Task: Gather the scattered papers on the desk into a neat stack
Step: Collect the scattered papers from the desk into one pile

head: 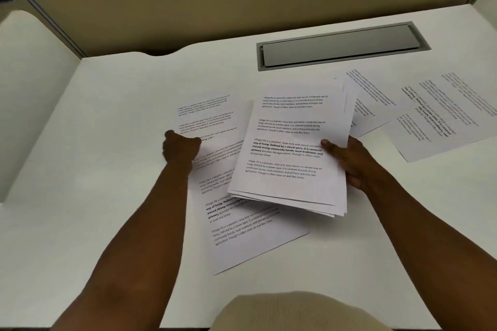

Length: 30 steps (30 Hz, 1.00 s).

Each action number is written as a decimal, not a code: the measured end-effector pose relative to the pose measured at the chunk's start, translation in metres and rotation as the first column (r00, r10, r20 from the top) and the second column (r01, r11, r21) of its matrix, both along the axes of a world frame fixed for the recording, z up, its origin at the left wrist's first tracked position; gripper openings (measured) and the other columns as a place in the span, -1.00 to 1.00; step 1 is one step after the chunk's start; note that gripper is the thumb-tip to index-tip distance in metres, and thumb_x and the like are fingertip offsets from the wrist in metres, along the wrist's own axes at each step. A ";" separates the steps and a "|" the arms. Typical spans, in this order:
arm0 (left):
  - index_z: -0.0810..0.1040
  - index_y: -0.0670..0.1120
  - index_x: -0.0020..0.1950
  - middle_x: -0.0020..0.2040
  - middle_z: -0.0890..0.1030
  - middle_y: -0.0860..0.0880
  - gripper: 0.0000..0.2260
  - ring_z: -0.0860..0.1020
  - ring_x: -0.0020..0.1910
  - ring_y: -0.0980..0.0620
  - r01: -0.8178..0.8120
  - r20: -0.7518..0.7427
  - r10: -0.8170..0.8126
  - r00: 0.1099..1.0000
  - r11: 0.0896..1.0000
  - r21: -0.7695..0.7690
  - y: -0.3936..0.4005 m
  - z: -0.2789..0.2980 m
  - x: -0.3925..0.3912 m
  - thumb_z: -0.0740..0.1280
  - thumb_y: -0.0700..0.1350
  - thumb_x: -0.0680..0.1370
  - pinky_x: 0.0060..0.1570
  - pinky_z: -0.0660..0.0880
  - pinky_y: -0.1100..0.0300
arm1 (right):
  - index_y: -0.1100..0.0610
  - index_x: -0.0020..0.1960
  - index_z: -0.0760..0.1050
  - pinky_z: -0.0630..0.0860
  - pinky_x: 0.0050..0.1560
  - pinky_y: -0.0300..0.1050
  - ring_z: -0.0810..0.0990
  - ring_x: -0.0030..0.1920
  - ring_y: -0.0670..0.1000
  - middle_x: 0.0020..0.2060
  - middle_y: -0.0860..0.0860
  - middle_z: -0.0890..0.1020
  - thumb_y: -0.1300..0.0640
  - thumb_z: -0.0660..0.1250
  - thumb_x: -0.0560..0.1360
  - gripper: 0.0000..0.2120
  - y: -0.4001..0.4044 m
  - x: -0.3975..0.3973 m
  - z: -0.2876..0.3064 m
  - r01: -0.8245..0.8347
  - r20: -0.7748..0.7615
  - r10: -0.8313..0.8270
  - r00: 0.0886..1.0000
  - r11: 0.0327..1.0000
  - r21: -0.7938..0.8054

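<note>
Her right hand pinches the gathered bundle at centre frame, thumb on top, its lower edges already fanned. The left hand has its fingers curled on the edge of a loose sheet left of centre. I reckon that one-sided grip could let sheets slip as she adds another; more papers lie at upper right on the desk.

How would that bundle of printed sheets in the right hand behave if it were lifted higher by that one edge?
The bundle would probably sag: it is thin paper, gripped only at its right edge by the right hand. Its sheets may slide apart, since the lower edges are already fanned and uneven. It looks light, as one hand holds it clear of the desk.
</note>
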<state>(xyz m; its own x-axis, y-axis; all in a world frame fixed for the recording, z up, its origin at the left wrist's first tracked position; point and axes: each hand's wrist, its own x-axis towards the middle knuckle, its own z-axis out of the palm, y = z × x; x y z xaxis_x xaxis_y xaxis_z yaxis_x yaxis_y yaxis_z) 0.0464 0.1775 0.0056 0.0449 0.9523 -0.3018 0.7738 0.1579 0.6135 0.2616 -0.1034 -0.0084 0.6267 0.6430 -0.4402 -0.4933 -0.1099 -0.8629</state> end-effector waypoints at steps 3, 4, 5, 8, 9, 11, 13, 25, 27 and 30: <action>0.20 -0.22 0.44 0.41 0.31 -0.25 -0.24 0.31 0.39 -0.27 -0.064 -0.196 0.056 0.979 0.997 -0.032 0.012 -0.006 -0.008 0.51 0.02 0.41 0.33 0.38 -0.14 | 0.15 0.20 0.53 0.66 -0.12 -0.05 0.70 -0.01 0.08 0.10 0.10 0.67 0.18 0.44 0.43 -0.65 0.003 0.000 -0.001 0.024 0.012 -0.024 1.000 1.000 -0.003; 0.19 -0.21 0.44 0.40 0.29 -0.25 -0.20 0.29 0.39 -0.26 -0.087 -0.227 0.074 0.971 0.995 -0.049 0.015 -0.006 -0.008 0.53 0.05 0.39 0.33 0.37 -0.17 | 0.16 0.24 0.51 0.65 -0.06 -0.01 0.68 0.03 0.11 0.11 0.11 0.66 0.20 0.41 0.47 -0.66 0.005 0.000 -0.002 0.033 0.018 -0.033 0.999 0.999 -0.012; 0.18 -0.21 0.44 0.40 0.28 -0.24 -0.17 0.29 0.39 -0.26 -0.098 -0.254 0.080 0.964 0.993 -0.060 0.019 -0.007 -0.007 0.55 0.07 0.36 0.33 0.36 -0.17 | 0.17 0.26 0.50 0.64 -0.01 0.03 0.66 0.07 0.13 0.12 0.12 0.65 0.21 0.39 0.50 -0.66 0.006 0.001 -0.003 0.046 0.019 -0.046 0.999 0.999 -0.019; 0.24 -0.24 0.42 0.37 0.33 -0.22 -0.17 0.32 0.37 -0.23 -0.046 -0.320 0.016 0.947 0.995 -0.086 0.030 -0.003 -0.003 0.57 0.07 0.34 0.31 0.36 -0.09 | 0.19 0.27 0.48 0.63 0.04 0.06 0.65 0.10 0.15 0.14 0.13 0.64 0.22 0.37 0.51 -0.66 0.008 0.002 -0.004 0.057 0.007 -0.056 0.998 0.998 -0.022; 0.27 -0.25 0.42 0.37 0.35 -0.21 -0.17 0.33 0.37 -0.23 -0.022 -0.341 -0.012 0.940 0.995 -0.098 0.032 0.000 -0.002 0.58 0.07 0.33 0.30 0.35 -0.06 | 0.19 0.27 0.48 0.63 0.03 0.05 0.65 0.10 0.15 0.13 0.13 0.64 0.22 0.38 0.50 -0.66 0.008 0.002 -0.004 0.053 0.009 -0.053 0.999 0.998 -0.022; 0.31 -0.25 0.40 0.34 0.39 -0.20 -0.15 0.36 0.36 -0.23 -0.033 -0.329 -0.011 0.944 0.991 -0.128 0.042 -0.001 -0.003 0.61 0.07 0.28 0.26 0.38 -0.05 | 0.18 0.25 0.49 0.65 -0.02 0.00 0.66 0.06 0.12 0.12 0.12 0.65 0.23 0.38 0.50 -0.68 0.008 0.002 -0.004 0.047 0.010 -0.047 0.999 0.999 -0.017; 0.42 -0.28 0.32 0.25 0.49 -0.17 -0.13 0.46 0.29 -0.25 -0.031 -0.290 -0.022 0.957 0.984 -0.178 0.051 -0.002 -0.005 0.65 0.08 0.15 0.20 0.49 -0.06 | 0.18 0.23 0.50 0.66 -0.11 -0.08 0.68 -0.01 0.06 0.07 0.09 0.66 0.24 0.37 0.51 -0.71 0.009 0.001 -0.005 0.038 0.017 -0.038 0.999 0.999 -0.019; 0.64 -0.23 0.15 0.09 0.67 -0.23 -0.74 0.62 0.09 -0.22 0.073 0.009 -0.087 0.996 0.889 0.452 0.027 0.047 -0.009 0.31 -0.12 0.56 0.05 0.48 0.14 | 0.19 0.23 0.50 0.66 -0.11 -0.14 0.66 -0.02 0.05 0.02 0.06 0.66 0.25 0.37 0.51 -0.71 0.009 0.002 -0.011 0.044 0.075 -0.040 0.996 0.998 -0.043; 0.66 -0.21 0.13 0.05 0.69 -0.21 -0.72 0.63 0.06 -0.19 0.042 0.070 -0.100 0.992 0.818 0.574 0.028 0.069 -0.012 0.30 -0.05 0.56 0.06 0.49 0.13 | 0.18 0.23 0.49 0.65 -0.10 -0.13 0.66 -0.02 0.04 0.01 0.05 0.66 0.24 0.37 0.51 -0.71 0.009 0.001 -0.010 0.039 0.082 -0.035 0.996 0.998 -0.045; 0.66 -0.18 0.07 -0.05 0.69 -0.06 -0.70 0.62 -0.11 0.03 -0.041 0.204 -0.147 0.968 0.707 0.706 0.024 0.108 -0.018 0.28 0.00 0.55 -0.07 0.46 0.33 | 0.15 0.22 0.49 0.66 -0.14 -0.14 0.67 -0.03 0.02 0.01 0.02 0.66 0.23 0.37 0.52 -0.72 0.009 0.001 -0.009 0.034 0.080 -0.030 0.996 0.998 -0.049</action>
